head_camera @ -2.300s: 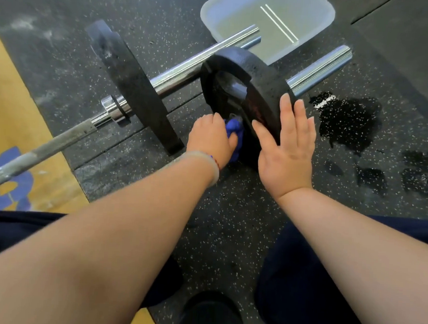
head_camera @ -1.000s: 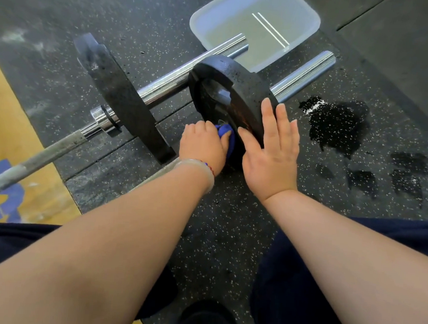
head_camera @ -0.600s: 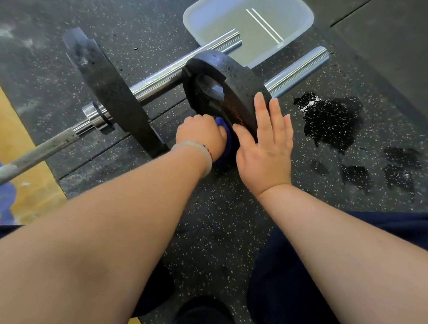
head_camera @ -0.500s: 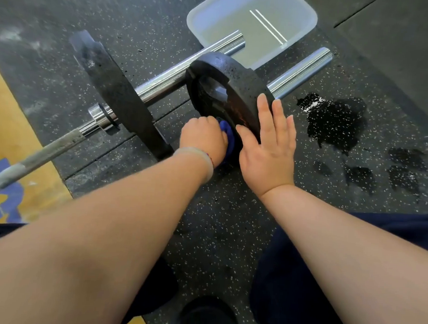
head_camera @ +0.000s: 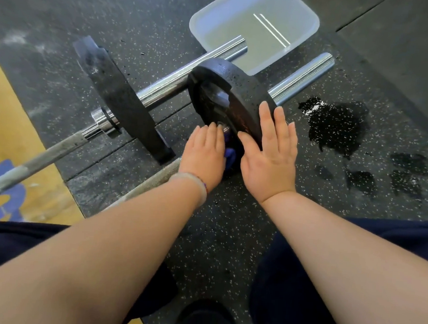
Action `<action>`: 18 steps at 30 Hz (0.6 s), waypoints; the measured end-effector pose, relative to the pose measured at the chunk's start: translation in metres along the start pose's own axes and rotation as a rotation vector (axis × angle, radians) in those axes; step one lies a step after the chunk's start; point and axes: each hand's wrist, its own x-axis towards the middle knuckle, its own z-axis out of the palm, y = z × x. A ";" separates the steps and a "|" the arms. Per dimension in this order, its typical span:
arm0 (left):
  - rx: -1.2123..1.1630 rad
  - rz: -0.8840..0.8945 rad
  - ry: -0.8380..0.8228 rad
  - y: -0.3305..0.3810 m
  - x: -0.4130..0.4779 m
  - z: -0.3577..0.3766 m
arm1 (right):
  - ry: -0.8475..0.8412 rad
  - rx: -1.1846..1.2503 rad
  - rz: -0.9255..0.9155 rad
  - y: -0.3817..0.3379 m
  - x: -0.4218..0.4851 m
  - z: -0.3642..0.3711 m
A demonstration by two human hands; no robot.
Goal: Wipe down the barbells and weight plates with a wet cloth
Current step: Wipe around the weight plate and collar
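A black weight plate (head_camera: 237,88) stands on edge on the nearer barbell, whose chrome sleeve (head_camera: 301,77) sticks out behind it. My left hand (head_camera: 203,153) presses a blue cloth (head_camera: 229,154) against the plate's inner face near the hub, fingers stretched upward. Most of the cloth is hidden between hand and plate. My right hand (head_camera: 271,150) lies flat on the plate's rim and outer face, fingers straight. A second black plate (head_camera: 118,106) sits on the farther barbell (head_camera: 32,163) to the left.
A clear plastic tub (head_camera: 300,39) holding water stands on the floor behind the sleeves. Dark wet patches (head_camera: 335,124) mark the speckled rubber floor to the right. A yellow floor area (head_camera: 9,124) lies at left. My dark-clothed knees frame the bottom of the view.
My left hand has slid a little up the plate's inner face with the cloth, and its fingers have gone from curled to stretched out. My right hand stays flat on the plate.
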 end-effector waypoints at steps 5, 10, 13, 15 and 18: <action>-0.517 -0.374 0.028 -0.014 0.001 -0.004 | -0.007 -0.010 0.006 -0.003 0.003 -0.001; -0.278 -0.196 0.015 -0.017 -0.007 0.006 | -0.003 -0.010 0.008 -0.003 0.002 -0.004; -0.182 -0.144 -0.018 -0.022 -0.012 0.005 | -0.023 -0.015 0.002 -0.004 0.002 -0.003; -0.140 -0.119 -0.047 -0.021 -0.022 0.006 | -0.035 -0.023 -0.004 -0.003 0.002 -0.002; -0.086 -0.159 -0.088 -0.018 -0.032 0.009 | -0.026 -0.027 -0.003 -0.002 0.002 -0.002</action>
